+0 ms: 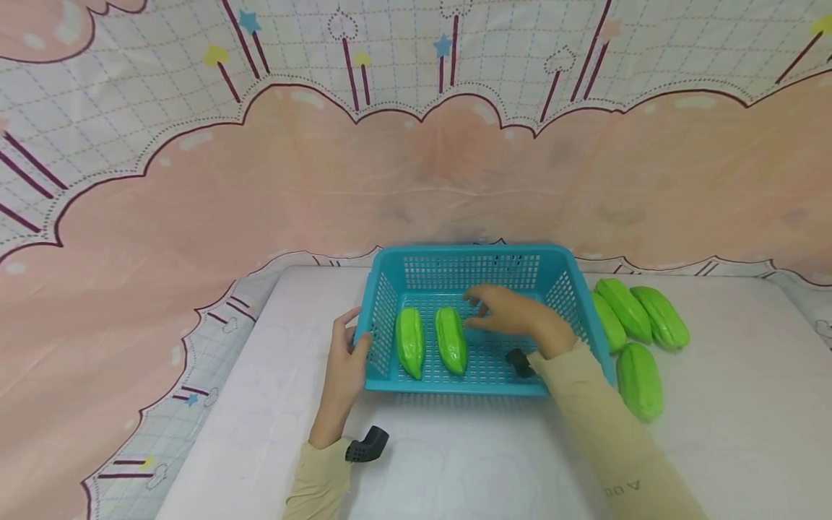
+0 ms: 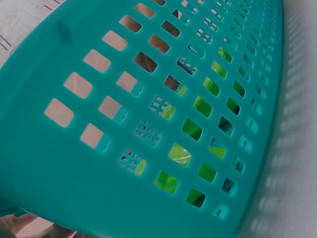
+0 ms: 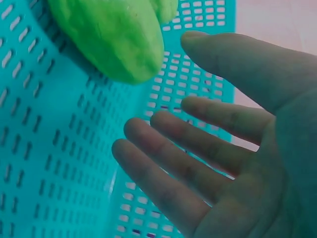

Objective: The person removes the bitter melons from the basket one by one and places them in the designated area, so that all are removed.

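A teal plastic basket (image 1: 455,388) with perforated walls sits on the table. My left hand (image 1: 344,365) holds its left rim, thumb on the edge and fingers against the outer wall; in the left wrist view that wall (image 2: 54,163) fills most of the picture. Two long, green, ridged fruits lie inside, a left one (image 1: 409,342) and a middle one (image 1: 451,341). Just right of the middle fruit, my right hand (image 1: 507,310) hovers inside the basket with nothing in it. The right wrist view shows its fingers (image 3: 168,144) spread apart below a green fruit (image 3: 114,39).
Several more of the green fruits lie on the white table right of the basket, among them a nearer one (image 1: 640,381) and a far right one (image 1: 659,318). A patterned cloth (image 1: 312,188) hangs behind the table.
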{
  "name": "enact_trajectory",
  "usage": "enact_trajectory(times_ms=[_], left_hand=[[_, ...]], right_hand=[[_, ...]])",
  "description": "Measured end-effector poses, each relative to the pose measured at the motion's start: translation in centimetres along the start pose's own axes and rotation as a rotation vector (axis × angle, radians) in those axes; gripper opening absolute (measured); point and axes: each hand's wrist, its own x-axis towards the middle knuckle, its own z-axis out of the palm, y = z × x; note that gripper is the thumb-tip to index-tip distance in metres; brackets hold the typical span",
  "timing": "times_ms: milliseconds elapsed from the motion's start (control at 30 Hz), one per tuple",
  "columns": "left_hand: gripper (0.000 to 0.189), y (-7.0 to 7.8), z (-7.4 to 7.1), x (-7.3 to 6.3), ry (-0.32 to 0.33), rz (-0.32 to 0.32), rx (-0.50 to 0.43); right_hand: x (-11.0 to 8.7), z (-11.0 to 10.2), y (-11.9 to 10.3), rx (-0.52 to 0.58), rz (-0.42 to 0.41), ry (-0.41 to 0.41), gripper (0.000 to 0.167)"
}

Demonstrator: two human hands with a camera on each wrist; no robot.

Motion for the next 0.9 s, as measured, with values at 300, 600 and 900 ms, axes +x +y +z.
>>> enact_trajectory(times_ms=[300, 600, 900], left_hand=[[0.049, 0.1, 0.1, 0.1, -0.001, 0.008, -0.016], [0.049, 0.1, 0.0, 0.2, 0.006, 0.007, -0.008], [0.048, -0.1, 0.2, 0.2, 0.011, 0.012, -0.011]], right_hand=[[1.0, 0.4, 0.3, 0.057, -0.018, -0.032, 0.055], [2.0, 0.8, 0.5, 0.065, -0.054, -0.049, 0.062], [3.1, 1.5, 0.1, 0.037, -0.026, -0.088, 0.059]])
